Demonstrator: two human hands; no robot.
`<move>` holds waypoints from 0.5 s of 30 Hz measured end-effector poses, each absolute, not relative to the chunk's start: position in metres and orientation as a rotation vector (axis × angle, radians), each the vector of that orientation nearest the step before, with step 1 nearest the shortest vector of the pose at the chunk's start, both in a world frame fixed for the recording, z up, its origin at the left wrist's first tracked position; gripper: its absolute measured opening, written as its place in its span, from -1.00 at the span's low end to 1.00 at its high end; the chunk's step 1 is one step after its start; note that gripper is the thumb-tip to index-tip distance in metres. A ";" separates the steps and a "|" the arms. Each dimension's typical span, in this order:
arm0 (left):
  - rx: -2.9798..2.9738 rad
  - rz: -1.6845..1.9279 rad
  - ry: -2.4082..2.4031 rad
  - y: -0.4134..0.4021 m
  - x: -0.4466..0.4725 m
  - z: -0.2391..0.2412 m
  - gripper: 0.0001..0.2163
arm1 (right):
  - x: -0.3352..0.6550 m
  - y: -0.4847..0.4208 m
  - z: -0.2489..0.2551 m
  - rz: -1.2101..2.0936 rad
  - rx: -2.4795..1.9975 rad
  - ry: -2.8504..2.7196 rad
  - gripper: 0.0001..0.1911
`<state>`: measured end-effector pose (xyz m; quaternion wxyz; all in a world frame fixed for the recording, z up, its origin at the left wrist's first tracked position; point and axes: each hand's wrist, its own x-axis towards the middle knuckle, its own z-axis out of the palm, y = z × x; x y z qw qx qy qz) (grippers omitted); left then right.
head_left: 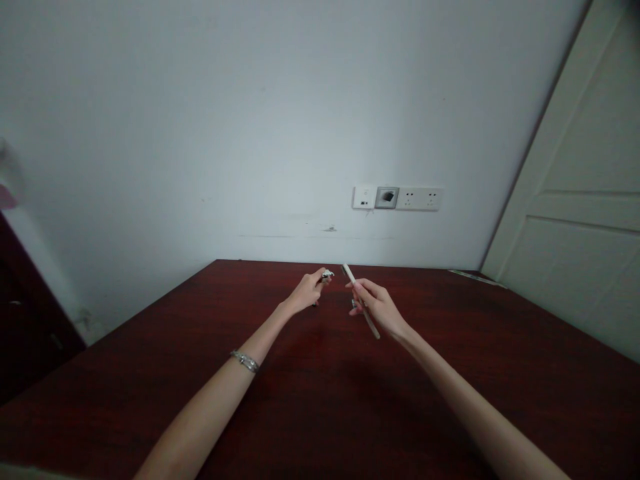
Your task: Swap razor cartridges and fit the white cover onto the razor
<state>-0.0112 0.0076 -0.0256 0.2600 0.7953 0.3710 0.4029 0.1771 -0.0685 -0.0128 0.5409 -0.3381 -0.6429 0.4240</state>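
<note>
My left hand [309, 291] is above the far middle of the dark red table, closed on a small white and silvery object [327, 274]. Its kind is too small to make out, and part of it is hidden by my fingers. To the right, my right hand [377, 303] is closed around the handle of a slim, pale toothbrush [371, 323]. The brush is tilted, its head up and to the left with dark bristles facing left. A short gap separates the brush head from the small object.
The dark red table [300, 413] reaches back to a pale wall [280, 120]. Wall sockets [419, 199] sit above its far edge. A pale panelled door [590, 220] stands along the right. A thin flat strip [477, 277] lies at the far right corner.
</note>
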 end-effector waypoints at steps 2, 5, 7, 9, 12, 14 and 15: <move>2.112 1.081 0.994 0.007 -0.008 -0.027 -0.83 | 0.163 -0.074 -0.016 1.094 -0.716 -1.429 -0.66; 2.127 1.049 0.980 0.007 -0.005 -0.029 -0.82 | 0.152 -0.079 -0.020 1.095 -0.692 -1.376 -0.68; 2.175 1.045 0.975 0.006 -0.004 -0.029 -0.84 | 0.151 -0.079 -0.022 1.056 -0.715 -1.370 -0.67; 2.248 1.041 0.981 0.005 -0.004 -0.029 -0.86 | 0.152 -0.078 -0.023 1.016 -0.738 -1.370 -0.67; 2.365 1.023 1.034 0.003 -0.004 -0.027 -0.86 | 0.153 -0.077 -0.023 0.977 -0.752 -1.382 -0.67; 2.431 1.021 1.069 0.001 -0.004 -0.026 -0.86 | 0.154 -0.077 -0.024 0.957 -0.753 -1.403 -0.68; 2.460 1.018 1.081 0.001 -0.004 -0.026 -0.86 | 0.154 -0.077 -0.025 0.947 -0.756 -1.417 -0.68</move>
